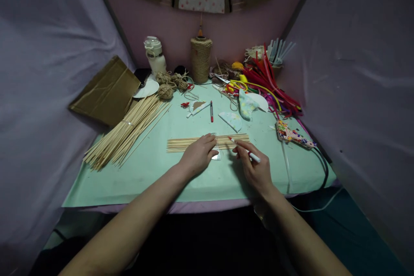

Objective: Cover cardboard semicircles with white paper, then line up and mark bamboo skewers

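A row of thin wooden skewers (176,145) lies side by side across the middle of the table. A clear ruler (217,155) crosses them, and my left hand (200,151) holds it down with fingers and thumb pressed on its left side. My right hand (255,166) is closed on a white marker (254,156), its red tip over the skewers just right of the ruler. Whether the tip touches the wood I cannot tell. Another red-and-grey marker (211,112) lies behind the skewers. Near it is a patterned half-round piece (231,120).
A large bundle of skewers (126,131) lies left, beside a cardboard piece (105,90). Twine balls (165,91), a twine spool (201,60) and a white bottle (155,56) stand behind. To the right are scissors (237,84), red pipe cleaners (268,77) and a patterned glue gun (294,136) with its cord.
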The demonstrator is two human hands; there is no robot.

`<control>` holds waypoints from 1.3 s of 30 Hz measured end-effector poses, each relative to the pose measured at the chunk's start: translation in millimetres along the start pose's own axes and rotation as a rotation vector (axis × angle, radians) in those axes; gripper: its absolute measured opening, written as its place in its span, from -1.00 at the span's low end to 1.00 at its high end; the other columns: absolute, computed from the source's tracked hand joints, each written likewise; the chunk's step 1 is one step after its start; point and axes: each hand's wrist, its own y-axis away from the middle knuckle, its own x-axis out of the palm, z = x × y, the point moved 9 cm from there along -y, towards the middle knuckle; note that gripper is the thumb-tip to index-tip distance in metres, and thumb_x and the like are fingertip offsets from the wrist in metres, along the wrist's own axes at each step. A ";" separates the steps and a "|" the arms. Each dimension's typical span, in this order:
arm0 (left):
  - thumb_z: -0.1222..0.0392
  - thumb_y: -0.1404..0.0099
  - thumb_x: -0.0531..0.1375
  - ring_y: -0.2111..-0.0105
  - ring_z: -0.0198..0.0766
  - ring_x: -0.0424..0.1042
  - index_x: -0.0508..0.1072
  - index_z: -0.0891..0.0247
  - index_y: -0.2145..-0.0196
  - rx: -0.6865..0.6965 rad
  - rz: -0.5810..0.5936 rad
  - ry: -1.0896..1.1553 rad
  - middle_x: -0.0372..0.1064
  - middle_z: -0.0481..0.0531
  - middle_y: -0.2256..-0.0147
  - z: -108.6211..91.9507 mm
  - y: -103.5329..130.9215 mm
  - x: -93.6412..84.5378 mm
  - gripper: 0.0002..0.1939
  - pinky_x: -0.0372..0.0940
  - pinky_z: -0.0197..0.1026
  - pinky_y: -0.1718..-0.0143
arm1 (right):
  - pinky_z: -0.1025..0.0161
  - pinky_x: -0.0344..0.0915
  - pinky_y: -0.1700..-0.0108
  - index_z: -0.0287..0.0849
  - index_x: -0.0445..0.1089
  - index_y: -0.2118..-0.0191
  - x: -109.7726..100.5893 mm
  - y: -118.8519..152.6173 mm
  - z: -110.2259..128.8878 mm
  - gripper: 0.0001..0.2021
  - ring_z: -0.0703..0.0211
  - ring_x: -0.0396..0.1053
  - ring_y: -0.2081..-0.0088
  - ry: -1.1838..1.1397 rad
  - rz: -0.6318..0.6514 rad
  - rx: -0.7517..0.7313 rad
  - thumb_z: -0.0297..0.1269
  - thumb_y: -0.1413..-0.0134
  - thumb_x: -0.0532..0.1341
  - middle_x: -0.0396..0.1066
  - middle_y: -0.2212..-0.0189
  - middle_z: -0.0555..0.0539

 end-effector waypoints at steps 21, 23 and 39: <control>0.15 -0.36 0.08 -0.23 -0.12 0.17 0.39 0.31 -0.07 -0.004 0.026 -0.018 0.28 0.13 -0.18 1.3 -1.0 2.8 -0.63 0.08 -0.06 -0.25 | 0.07 0.32 0.01 -0.15 0.35 -0.03 37.7 -29.5 0.0 -0.70 0.03 0.42 0.04 0.233 0.232 -0.176 -0.36 -0.27 0.00 0.49 0.09 -0.18; 0.15 -0.36 0.09 -0.23 -0.12 0.18 0.40 0.30 -0.06 -0.003 0.016 -0.012 0.28 0.12 -0.17 1.5 -0.6 2.5 -0.64 0.09 -0.07 -0.25 | 0.13 0.34 0.07 -0.14 0.34 -0.03 27.7 -25.8 6.2 -0.72 0.09 0.45 0.14 0.159 0.181 -0.158 -0.27 -0.30 0.00 0.50 0.14 -0.15; 0.15 -0.36 0.07 -0.22 -0.15 0.18 0.39 0.22 -0.05 -0.001 0.010 0.015 0.30 0.09 -0.16 2.3 1.0 2.3 -0.66 0.10 -0.03 -0.25 | 0.18 0.31 0.20 -0.13 0.45 0.25 16.0 0.0 12.5 -0.75 0.13 0.42 0.27 -0.003 0.088 -0.101 -0.27 -0.29 0.03 0.49 0.34 -0.07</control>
